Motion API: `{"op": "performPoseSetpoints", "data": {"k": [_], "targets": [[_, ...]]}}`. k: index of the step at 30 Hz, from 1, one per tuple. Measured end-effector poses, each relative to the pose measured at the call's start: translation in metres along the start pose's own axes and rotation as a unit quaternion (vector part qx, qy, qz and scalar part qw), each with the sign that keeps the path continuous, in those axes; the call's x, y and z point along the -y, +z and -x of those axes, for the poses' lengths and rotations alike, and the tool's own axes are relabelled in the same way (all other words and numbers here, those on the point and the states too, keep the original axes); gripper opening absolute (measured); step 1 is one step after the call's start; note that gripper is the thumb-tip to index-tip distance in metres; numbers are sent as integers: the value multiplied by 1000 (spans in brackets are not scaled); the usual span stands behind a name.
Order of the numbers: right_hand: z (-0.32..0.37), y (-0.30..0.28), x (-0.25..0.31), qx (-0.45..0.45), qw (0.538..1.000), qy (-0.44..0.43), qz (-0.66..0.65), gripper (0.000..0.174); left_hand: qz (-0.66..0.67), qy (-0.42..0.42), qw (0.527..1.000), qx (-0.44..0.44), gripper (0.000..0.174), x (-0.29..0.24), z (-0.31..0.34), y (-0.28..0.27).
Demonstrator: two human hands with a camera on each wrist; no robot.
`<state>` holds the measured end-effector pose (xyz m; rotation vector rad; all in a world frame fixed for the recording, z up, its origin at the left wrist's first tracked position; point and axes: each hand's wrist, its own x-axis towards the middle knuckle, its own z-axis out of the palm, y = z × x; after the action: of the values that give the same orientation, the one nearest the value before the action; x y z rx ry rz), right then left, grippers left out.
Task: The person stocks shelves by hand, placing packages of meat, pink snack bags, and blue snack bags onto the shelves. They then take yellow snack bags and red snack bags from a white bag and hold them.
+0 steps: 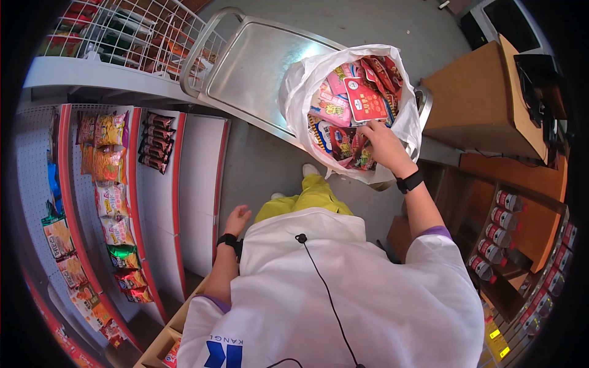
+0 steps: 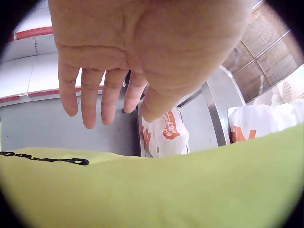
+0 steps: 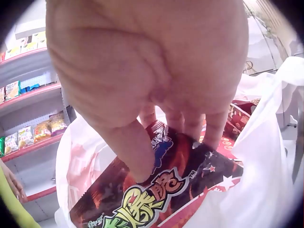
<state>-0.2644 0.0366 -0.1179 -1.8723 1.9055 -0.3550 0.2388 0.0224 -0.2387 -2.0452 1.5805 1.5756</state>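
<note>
A white plastic bag point(image 1: 296, 101) full of colourful snack packets stands open on a metal cart. At its near side the right hand point(image 1: 389, 149) reaches in, just below a red packet point(image 1: 365, 101). In the right wrist view, the right hand point(image 3: 152, 61) pinches a dark packet point(image 3: 140, 194) with bright lettering, thumb on its front and fingers behind its upper edge. The left hand point(image 1: 238, 219) hangs beside the body, holding nothing. In the left wrist view, the left hand point(image 2: 137, 52) shows its palm, with fingers loosely extended.
The metal cart's tray point(image 1: 245, 73) extends left of the bag. Shelves with hanging snacks point(image 1: 110, 165) stand at left, below a wire basket point(image 1: 132, 37). At right are a wooden desk point(image 1: 469, 101) and bottles point(image 1: 503, 219). Tied white bags point(image 2: 166, 135) show low in the left wrist view.
</note>
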Motion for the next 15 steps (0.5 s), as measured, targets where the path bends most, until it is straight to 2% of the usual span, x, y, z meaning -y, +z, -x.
{"op": "performPoseSetpoints", "data": {"k": [3,7,9,15], "targets": [[-2,2,7,-42,999,15,-29,50,3,-20,1000,5,43,1,3,1],[-13,11,11,-38,999,-19,-15,49,-4,19,1000,-15,42,-8,6,7],[-19,16,14,-35,997,-61,42,47,-23,26,999,-14,42,-17,10,8],[-30,34,22,-2,995,-59,83,41,-1,38,999,-15,41,-21,13,10]]}}
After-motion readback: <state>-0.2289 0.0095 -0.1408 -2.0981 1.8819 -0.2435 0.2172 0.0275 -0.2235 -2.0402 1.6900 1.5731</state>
